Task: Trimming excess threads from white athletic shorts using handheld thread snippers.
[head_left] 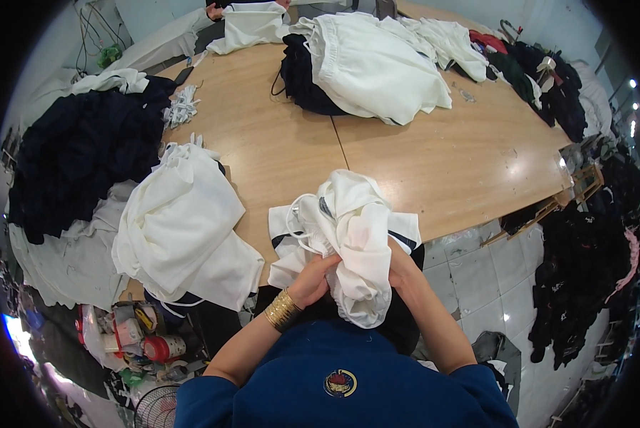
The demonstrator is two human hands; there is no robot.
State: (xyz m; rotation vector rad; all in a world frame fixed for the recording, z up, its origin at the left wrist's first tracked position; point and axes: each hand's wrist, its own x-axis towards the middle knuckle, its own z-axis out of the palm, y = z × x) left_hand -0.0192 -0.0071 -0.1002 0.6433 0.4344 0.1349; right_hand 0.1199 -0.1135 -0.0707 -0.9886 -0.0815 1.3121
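Bunched up at the table's near edge are white drawstring shorts (359, 235) with navy side pieces and a loose white cord looping out on the left. My left hand (314, 280), below a wide gold bracelet, is closed on the cloth from the left side. On the right side my right hand (402, 265) grips the same shorts, its fingertips hidden behind the fabric. The gathered lower end of the cloth hangs toward my body. To the left lies a stack of white shorts (184, 221) with cords at its top.
The wooden table (263, 150) bears a pile of white and navy shorts (377, 68) at the back. Dark garments (91, 143) heap up at the left beside a bundle of white cords (183, 107). Another person's hand (214, 11) shows at the far edge. Black clothes (577, 278) hang at right.
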